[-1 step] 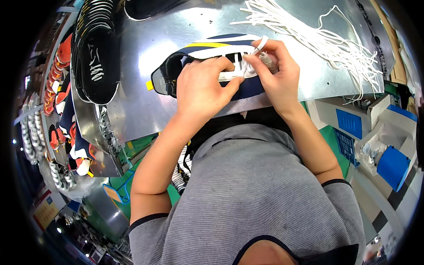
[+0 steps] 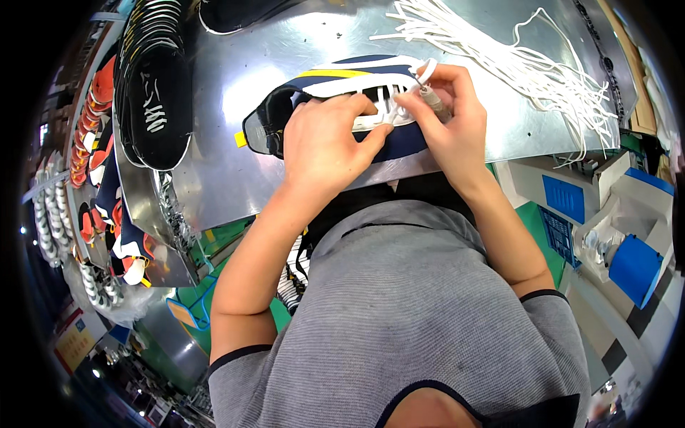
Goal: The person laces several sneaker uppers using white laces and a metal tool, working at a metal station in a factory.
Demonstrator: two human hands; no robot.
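A navy shoe (image 2: 335, 89) with a white and yellow stripe lay on its side on the shiny metal desk (image 2: 235, 171), near the desk's front edge. The left hand (image 2: 325, 146) pressed down on the shoe's middle, its grip closed over the fabric upper and its thumb against the lace holes. The right hand (image 2: 446, 114), just right of the left hand, held a narrow grip, pinching a flat white lace (image 2: 389, 114) that looped through the shoe's holes. Beyond the shoe, toward the desk's far right corner, lay a loose bundle of white laces (image 2: 514, 60), thin and tangled. Left of the shoe stood a row of black shoes (image 2: 153, 93) with white soles, stacked tightly.
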